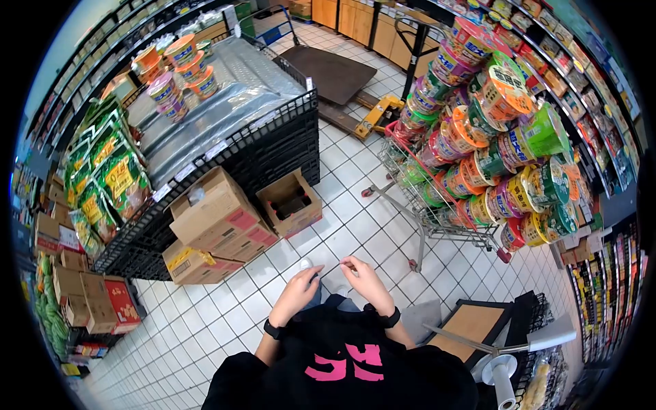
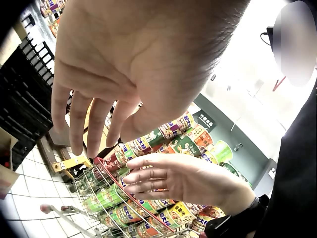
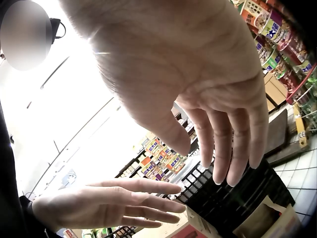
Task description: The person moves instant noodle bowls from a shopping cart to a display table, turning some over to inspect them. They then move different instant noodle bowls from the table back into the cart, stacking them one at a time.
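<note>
Both hands hover in front of the person's body with nothing in them. The left hand (image 1: 297, 288) has its fingers loosely extended; in the left wrist view its palm (image 2: 129, 64) fills the top. Close beside it, the right hand (image 1: 367, 280) is held with relaxed fingers, its palm (image 3: 198, 64) large in the right wrist view. A shopping cart (image 1: 444, 205) piled high with instant noodle cups (image 1: 485, 150) stands ahead to the right. Ahead to the left, several noodle cups (image 1: 181, 72) are stacked on a silver-covered display platform (image 1: 239, 82).
Cardboard boxes (image 1: 222, 219) and an open carton (image 1: 290, 203) sit on the tiled floor against the black crate wall (image 1: 287, 130). Green bagged goods (image 1: 113, 174) lie on the platform's left side. A yellow pallet jack (image 1: 379, 117) stands behind the cart. Shelves line both sides.
</note>
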### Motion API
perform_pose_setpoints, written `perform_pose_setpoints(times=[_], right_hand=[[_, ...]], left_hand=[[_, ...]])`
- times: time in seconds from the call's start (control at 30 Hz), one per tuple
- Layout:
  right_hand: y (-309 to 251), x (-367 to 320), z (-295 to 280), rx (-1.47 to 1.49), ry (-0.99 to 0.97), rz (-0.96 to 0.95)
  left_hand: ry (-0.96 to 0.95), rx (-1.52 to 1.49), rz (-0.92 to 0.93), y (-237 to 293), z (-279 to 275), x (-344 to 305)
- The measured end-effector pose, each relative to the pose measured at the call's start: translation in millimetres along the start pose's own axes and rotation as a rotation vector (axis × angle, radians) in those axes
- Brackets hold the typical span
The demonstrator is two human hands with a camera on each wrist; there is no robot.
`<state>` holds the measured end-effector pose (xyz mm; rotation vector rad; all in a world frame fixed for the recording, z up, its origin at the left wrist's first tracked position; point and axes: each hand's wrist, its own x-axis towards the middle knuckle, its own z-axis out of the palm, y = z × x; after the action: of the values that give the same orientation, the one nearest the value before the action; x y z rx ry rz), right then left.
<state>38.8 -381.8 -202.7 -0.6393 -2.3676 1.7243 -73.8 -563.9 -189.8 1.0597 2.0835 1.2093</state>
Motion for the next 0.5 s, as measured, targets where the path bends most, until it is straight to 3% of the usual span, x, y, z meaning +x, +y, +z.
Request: perform_pose_setpoints(times=[0.27, 0.5], right_hand=[[-1.9, 30.8, 27.2, -0.063, -0.07, -0.043], [-28.9, 69.7, 86.9, -0.097, -0.149, -0.068]], left_hand=[[0.11, -0.022, -0.007, -15.0, -26.5, 2.0], [0.163, 0.011, -0.069, -48.1, -91.1, -22.4]])
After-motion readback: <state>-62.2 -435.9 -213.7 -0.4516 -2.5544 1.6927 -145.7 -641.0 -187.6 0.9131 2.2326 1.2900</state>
